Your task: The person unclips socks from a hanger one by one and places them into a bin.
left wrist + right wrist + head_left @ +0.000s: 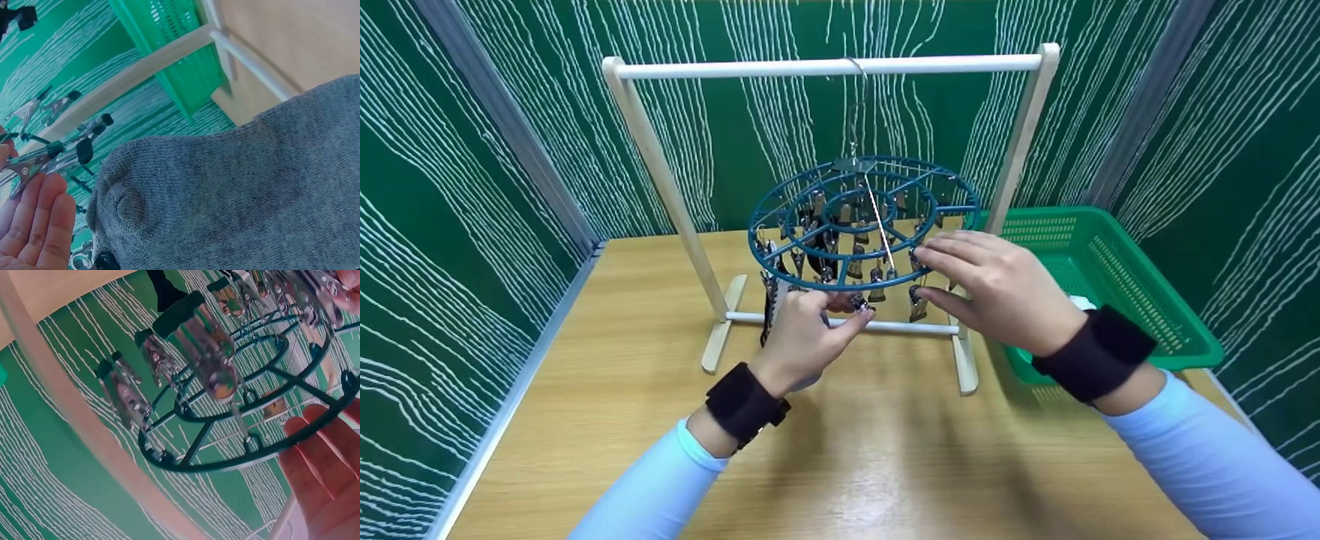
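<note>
A round teal drying hanger (pixel 840 286) hangs from a wooden stand, with several metal clips dangling under its rings. At its near edge my left hand (pixel 802 330) pinches one metal clip (pixel 861 303) between thumb and fingers. In the left wrist view the fingers lie behind that clip (pixel 28 169), and a grey sock (pixel 214 191) hangs close beside them. My right hand (pixel 997 281) is at the hanger's right front, its fingers fairly straight. The right wrist view has the fingers (pixel 315 467) against the outer ring (pixel 230 467).
The wooden stand's top bar (pixel 735 70) crosses above the hanger. Behind my right hand a green basket (pixel 1155 270) stands on the table (pixel 622 420), with something white (pixel 1081 302) inside. Dark and grey cloth hangs at the hanger's left. Green walls with white lines surround the table.
</note>
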A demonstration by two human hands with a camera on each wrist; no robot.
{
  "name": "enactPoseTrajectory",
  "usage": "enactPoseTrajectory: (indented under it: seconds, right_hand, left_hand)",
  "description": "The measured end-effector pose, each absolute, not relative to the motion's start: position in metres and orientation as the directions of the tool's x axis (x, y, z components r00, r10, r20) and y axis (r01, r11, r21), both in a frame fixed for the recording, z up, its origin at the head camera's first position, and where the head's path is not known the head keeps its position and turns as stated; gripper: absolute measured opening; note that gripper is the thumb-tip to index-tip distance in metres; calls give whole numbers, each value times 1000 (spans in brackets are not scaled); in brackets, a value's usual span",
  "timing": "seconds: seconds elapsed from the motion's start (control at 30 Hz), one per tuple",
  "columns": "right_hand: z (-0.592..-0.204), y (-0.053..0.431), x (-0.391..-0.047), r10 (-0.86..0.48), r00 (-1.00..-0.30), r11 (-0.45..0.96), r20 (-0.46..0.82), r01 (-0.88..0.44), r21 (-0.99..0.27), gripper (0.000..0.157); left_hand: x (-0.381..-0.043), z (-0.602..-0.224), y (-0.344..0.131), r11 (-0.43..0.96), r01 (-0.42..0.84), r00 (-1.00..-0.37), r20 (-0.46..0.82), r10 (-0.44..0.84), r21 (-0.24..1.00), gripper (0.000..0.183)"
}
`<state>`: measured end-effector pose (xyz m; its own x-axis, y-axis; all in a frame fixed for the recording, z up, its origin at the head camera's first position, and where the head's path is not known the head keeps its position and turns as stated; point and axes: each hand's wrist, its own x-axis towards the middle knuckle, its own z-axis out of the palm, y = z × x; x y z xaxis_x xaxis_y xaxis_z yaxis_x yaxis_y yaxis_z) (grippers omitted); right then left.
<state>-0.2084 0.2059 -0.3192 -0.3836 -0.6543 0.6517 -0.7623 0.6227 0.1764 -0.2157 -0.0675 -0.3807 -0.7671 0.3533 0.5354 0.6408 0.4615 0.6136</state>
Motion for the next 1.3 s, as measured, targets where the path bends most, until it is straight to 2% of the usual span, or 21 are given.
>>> enactPoseTrajectory:
  seconds: [0.23, 0.37, 0.5, 0.73, 0.83, 1.0, 1.07, 1.17, 1.3]
  right_hand:
    - [-323, 200, -211, -648, -347, 622, 678, -755, 208, 28]
    - [-324, 199, -212, -650, -330, 616, 684, -756, 220, 26]
    - [-326, 199, -212, -640, -328, 617, 695, -758, 210, 25]
    - [-329, 201, -212, -626, -345, 633, 700, -749, 197, 25]
    - [-330, 201, -212, -620, -338, 631, 707, -751, 195, 25]
    - [-331, 203, -213, -613, -322, 620, 721, -762, 187, 26]
    - [-331, 203, -213, -611, -323, 619, 723, -764, 181, 27]
    - [-332, 204, -213, -608, -331, 622, 722, -764, 174, 26]
    - [-333, 204, -214, -605, -336, 625, 722, -762, 169, 26]
  left_hand:
    - [-213, -380, -70, 458, 636, -771, 522, 364, 621, 25]
    - [-211, -379, -73, 457, 645, -764, 529, 370, 613, 25]
    - [-209, -378, -77, 427, 686, -727, 573, 378, 589, 28]
    - [-207, -378, -89, 346, 806, -590, 695, 411, 480, 27]
    - [-209, -375, -96, 332, 871, -479, 778, 407, 362, 26]
    - [-218, -365, -110, 342, 930, -251, 912, 326, 133, 20]
    - [-222, -359, -116, 374, 924, -199, 934, 296, 78, 20]
    - [-229, -351, -125, 446, 894, -192, 933, 303, 39, 22]
    - [-238, -343, -140, 525, 851, -254, 875, 412, 0, 30]
